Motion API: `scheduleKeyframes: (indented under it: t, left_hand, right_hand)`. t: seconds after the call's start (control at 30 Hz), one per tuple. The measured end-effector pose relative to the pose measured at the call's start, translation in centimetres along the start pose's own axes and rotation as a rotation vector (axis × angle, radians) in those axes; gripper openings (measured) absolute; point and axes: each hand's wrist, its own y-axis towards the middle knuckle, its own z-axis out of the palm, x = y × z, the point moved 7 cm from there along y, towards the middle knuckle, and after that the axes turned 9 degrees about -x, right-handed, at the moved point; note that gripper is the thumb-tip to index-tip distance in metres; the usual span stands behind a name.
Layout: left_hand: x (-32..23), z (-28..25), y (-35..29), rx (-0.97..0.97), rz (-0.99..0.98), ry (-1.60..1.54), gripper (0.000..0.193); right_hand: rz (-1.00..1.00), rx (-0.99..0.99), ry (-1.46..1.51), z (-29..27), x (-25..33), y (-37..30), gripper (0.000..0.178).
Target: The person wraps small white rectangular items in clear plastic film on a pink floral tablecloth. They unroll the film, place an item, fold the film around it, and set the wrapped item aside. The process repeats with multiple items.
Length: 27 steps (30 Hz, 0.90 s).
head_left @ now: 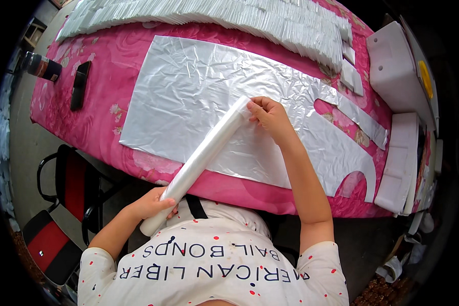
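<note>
A long, narrow roll of whitish translucent plastic (205,154) lies slantwise from my lap up over the table edge. My left hand (151,204) is closed round its lower end near my waist. At the upper end my right hand (270,118) pinches the roll's edge between thumb and fingers. Beneath the roll a large wrinkled white plastic bag (188,81) is spread flat, its cut-out handles pointing to the right. My right forearm hides part of this bag.
Rows of folded white plastic packets (214,11) line the table's far side. A pink flowered cloth (107,81) covers the table. A black phone (80,85) and a dark-labelled jar (43,66) are at left. White foam boxes (397,66) stand right; red-and-black chairs (48,245) are lower left.
</note>
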Motion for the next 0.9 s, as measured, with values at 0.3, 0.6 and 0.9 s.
scheduleKeyframes:
  t: [0.3,0.6,0.9]
  left_hand:
    - [-0.5,-0.2,0.4,-0.114,-0.041,0.159,0.038]
    - [0.4,-1.3,-1.6,0.031,-0.175,0.299,0.042]
    - [-10.1,1.3,1.3,0.120,0.250,1.023,0.043]
  right_hand:
    - [-0.058,0.026,-0.028,-1.1,-0.8,0.9,0.012]
    - [-0.324,-0.694,-0.181,-21.9,-2.8,1.6,0.017]
    - [-0.248,-0.605,0.090,-21.1,-4.3,1.4,0.017]
